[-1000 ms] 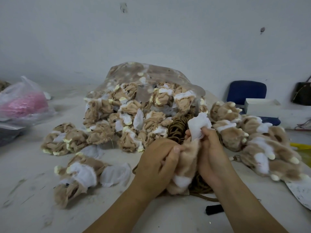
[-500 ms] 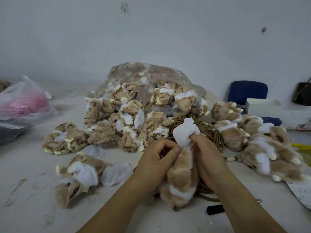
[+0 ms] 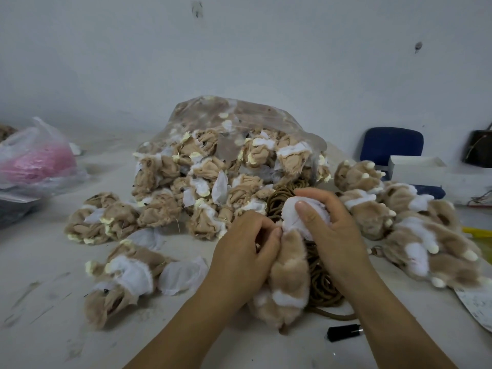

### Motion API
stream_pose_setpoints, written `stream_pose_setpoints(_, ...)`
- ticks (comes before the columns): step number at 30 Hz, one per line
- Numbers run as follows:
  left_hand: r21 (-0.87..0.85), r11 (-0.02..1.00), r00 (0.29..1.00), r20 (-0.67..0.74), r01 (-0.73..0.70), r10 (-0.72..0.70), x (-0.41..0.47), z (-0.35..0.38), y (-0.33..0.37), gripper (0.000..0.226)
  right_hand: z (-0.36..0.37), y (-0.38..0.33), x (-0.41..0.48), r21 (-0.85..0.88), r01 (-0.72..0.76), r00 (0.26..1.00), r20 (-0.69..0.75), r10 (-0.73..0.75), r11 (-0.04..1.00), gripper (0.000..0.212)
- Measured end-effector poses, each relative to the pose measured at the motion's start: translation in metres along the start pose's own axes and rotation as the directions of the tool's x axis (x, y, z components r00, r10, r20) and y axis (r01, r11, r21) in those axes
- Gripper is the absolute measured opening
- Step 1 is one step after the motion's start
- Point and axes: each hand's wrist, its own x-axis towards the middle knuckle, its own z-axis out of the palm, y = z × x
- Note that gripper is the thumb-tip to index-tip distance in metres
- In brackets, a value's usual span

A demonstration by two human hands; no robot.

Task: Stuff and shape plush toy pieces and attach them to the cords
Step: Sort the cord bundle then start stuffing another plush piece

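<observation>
The left hand pinches the top edge of a tan plush piece, fingers curled. The right hand grips a white pouch at the piece's top, thumb across it. The piece stands over coiled brown cords on the tabletop. Behind, a clear bag lies open, spilling limp pieces toward the hands. Furry pieces crowd the right; a loose piece lies left. A black cylinder lies by the right forearm. A pink-filled bag sits far left. Past the tabletop's right edge stands a blue chair. The widest run of tabletop is near left.
</observation>
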Motion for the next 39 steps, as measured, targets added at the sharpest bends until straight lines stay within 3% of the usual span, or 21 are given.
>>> stream_pose_setpoints(4,-0.164,0.961,0.975,0.039,0.221,-0.218,0.001,-0.001,-0.001,0.010,0.002,-0.006,-0.004,-0.053,0.048,0.980,0.195,-0.037,0.997,0.022)
stream_pose_setpoints(8,-0.433,0.766,0.875,0.142,0.476,-0.463,0.006,-0.004,-0.005,0.015,0.003,-0.002,-0.005,-0.195,0.059,0.950,0.311,0.005,0.979,0.018)
stream_pose_setpoints(12,-0.569,0.576,0.795,0.272,0.587,-0.542,0.008,-0.005,-0.008,0.022,-0.003,-0.002,-0.003,-0.308,0.153,0.922,0.386,-0.024,0.939,0.013)
stream_pose_setpoints(14,-0.599,0.532,0.786,0.307,0.598,-0.537,0.007,-0.005,-0.008,0.022,-0.001,0.000,-0.002,-0.381,0.199,0.894,0.448,-0.008,0.903,0.014)
stream_pose_setpoints(18,-0.569,0.619,0.835,0.275,0.541,-0.477,0.007,-0.006,-0.009,0.025,0.004,0.006,-0.002,-0.401,0.152,0.930,0.368,0.007,0.903,0.014)
stream_pose_setpoints(22,-0.495,0.761,0.908,0.217,0.419,-0.359,0.005,-0.008,-0.009,0.019,0.002,0.012,-0.003,-0.218,-0.051,0.949,0.294,0.116,0.975,0.026)
stream_pose_setpoints(26,-0.484,0.789,0.925,0.197,0.379,-0.324,0.005,-0.008,-0.011,0.019,0.004,0.018,-0.002,-0.328,-0.041,0.916,0.366,0.167,0.944,0.015)
stream_pose_setpoints(29,-0.481,0.797,0.931,0.198,0.365,-0.306,0.005,-0.007,-0.013,0.022,0.002,0.020,-0.002,-0.298,-0.086,0.898,0.391,0.204,0.951,0.015)
stream_pose_setpoints(36,-0.321,0.920,0.973,0.129,0.224,-0.192,0.004,0.001,-0.022,0.013,0.003,0.026,-0.002,-0.368,-0.069,0.941,0.284,0.182,0.927,0.008)
stream_pose_setpoints(39,-0.298,0.937,0.979,0.147,0.181,-0.142,0.004,0.005,-0.023,0.014,0.003,0.030,-0.001,-0.357,-0.129,0.945,0.240,0.224,0.925,0.007)
